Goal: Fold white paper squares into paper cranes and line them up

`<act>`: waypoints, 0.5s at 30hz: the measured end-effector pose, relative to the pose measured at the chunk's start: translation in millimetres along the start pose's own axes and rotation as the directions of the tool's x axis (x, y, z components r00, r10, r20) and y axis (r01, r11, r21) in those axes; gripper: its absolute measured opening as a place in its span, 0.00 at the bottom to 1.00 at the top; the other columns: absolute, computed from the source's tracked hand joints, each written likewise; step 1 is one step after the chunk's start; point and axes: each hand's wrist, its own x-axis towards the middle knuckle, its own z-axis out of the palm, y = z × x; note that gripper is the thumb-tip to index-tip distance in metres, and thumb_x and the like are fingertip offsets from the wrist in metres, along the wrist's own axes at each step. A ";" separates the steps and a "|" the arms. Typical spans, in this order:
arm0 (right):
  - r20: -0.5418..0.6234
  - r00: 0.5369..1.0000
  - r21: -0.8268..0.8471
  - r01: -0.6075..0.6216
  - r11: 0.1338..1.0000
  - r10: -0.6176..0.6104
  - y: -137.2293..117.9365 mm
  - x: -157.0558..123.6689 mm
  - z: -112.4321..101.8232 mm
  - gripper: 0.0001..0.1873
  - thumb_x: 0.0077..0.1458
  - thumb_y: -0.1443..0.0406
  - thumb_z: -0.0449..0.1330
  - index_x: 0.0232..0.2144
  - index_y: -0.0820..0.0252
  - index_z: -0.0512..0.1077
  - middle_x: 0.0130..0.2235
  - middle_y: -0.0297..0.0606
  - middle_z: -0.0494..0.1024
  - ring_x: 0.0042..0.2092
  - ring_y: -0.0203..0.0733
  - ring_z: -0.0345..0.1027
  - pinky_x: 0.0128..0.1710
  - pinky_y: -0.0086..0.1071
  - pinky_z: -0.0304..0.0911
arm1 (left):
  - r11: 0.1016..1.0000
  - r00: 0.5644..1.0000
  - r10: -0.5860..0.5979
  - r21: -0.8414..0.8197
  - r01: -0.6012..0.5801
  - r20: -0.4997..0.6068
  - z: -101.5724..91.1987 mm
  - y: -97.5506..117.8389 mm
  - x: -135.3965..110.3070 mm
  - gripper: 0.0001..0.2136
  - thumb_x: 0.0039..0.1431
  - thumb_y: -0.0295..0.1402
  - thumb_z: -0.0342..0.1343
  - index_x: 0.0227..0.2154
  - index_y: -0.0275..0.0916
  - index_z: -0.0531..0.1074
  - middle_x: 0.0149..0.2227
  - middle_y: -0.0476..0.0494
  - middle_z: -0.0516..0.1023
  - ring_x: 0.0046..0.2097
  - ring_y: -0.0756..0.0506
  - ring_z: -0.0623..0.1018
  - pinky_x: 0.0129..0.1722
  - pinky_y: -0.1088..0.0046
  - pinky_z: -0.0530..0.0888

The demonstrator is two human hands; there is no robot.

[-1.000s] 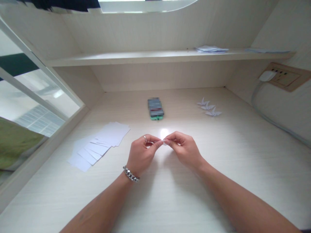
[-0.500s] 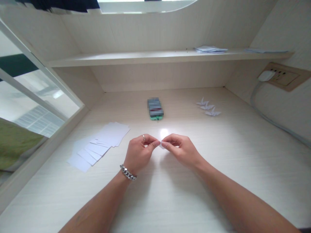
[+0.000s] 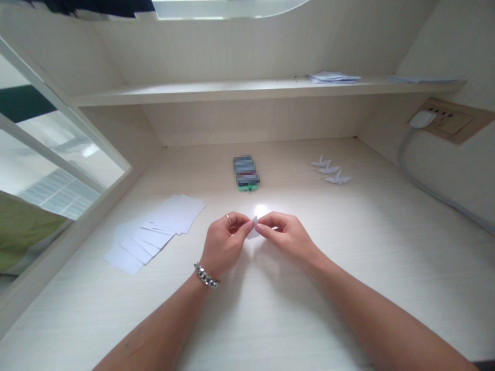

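A small folded piece of white paper [image 3: 253, 233] is pinched between my two hands above the desk, partly hidden by the fingertips. My left hand [image 3: 226, 239], with a ring and a chain bracelet, grips its left side between thumb and forefinger. On the other side, the thumb and forefinger of my right hand [image 3: 286, 232] close on the paper. Several white paper sheets [image 3: 154, 232] lie fanned out on the desk to the left. Three folded paper cranes [image 3: 328, 169] stand in a slanting row at the back right.
Beyond my hands lies a phone [image 3: 246, 172] with a green edge, its screen blurred. A shelf [image 3: 232, 94] spans the back, bearing folded papers [image 3: 333, 77]. At right, a white plug with a grey cable [image 3: 425, 193] sits in a wall socket [image 3: 456, 121].
More of the folded paper shows between my fingertips, with a point now sticking up above them. My hands stay in nearly the same place; the view has shifted slightly.
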 end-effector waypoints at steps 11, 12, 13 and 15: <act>-0.108 0.993 -0.004 0.038 0.999 -0.038 -2.6 -0.7 -1.0 0.06 0.53 0.63 0.61 0.29 0.60 0.73 0.30 0.35 0.76 0.33 0.38 0.69 0.30 0.29 0.62 | 0.991 0.997 0.045 0.125 -0.053 0.064 4.2 1.8 -4.2 0.08 0.56 0.36 0.57 0.29 0.37 0.76 0.29 0.45 0.80 0.31 0.48 0.77 0.31 0.75 0.72; -0.090 0.995 -0.018 0.035 0.999 -0.037 -3.7 -1.1 -1.1 0.06 0.53 0.63 0.61 0.29 0.60 0.73 0.30 0.36 0.76 0.33 0.38 0.69 0.31 0.29 0.62 | 0.985 0.996 0.066 0.158 -0.075 0.065 4.5 2.1 -4.5 0.07 0.57 0.35 0.57 0.29 0.37 0.75 0.29 0.45 0.80 0.31 0.48 0.77 0.32 0.75 0.72; -0.078 0.996 -0.038 0.036 0.999 -0.039 -4.7 -1.5 -1.0 0.06 0.53 0.63 0.60 0.29 0.60 0.73 0.30 0.35 0.76 0.33 0.38 0.68 0.31 0.30 0.62 | 0.978 0.994 0.088 0.183 -0.099 0.068 4.8 2.6 -4.9 0.07 0.57 0.35 0.57 0.28 0.37 0.75 0.29 0.46 0.80 0.31 0.48 0.77 0.32 0.75 0.72; -0.087 0.995 -0.068 0.037 0.997 -0.043 -5.9 -2.1 -0.4 0.05 0.54 0.64 0.60 0.28 0.60 0.73 0.29 0.35 0.75 0.32 0.38 0.68 0.31 0.30 0.62 | 0.971 0.991 0.118 0.202 -0.130 0.070 5.4 3.5 -5.6 0.07 0.57 0.34 0.56 0.28 0.37 0.75 0.29 0.46 0.79 0.31 0.48 0.77 0.33 0.75 0.72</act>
